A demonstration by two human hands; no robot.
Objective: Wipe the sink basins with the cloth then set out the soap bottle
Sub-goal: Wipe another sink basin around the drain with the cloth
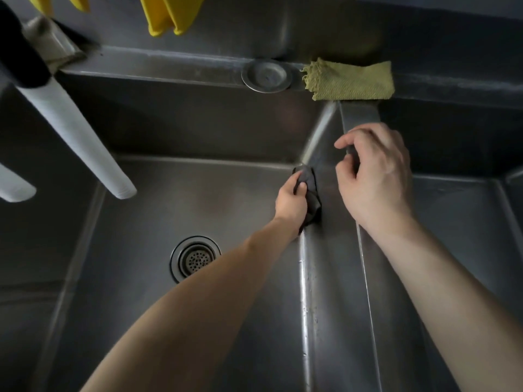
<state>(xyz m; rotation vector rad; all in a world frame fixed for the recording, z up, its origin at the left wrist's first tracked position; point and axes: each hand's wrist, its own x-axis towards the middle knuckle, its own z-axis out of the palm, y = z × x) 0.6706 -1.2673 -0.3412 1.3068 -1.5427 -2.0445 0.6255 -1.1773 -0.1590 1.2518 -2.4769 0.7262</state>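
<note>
Two hands: the left hand (291,199) and the right hand (376,176). Two cloths: one dark cloth (310,190) and one green cloth (351,80). Two sink basins, left basin (141,278) and right basin (458,222). One drain strainer (195,258), one loose metal drain cover (267,75).

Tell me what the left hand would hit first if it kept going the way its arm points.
Most likely the back wall of the left basin: the left hand, holding the dark cloth, sits near the corner by the divider. Depth is unclear.
</note>
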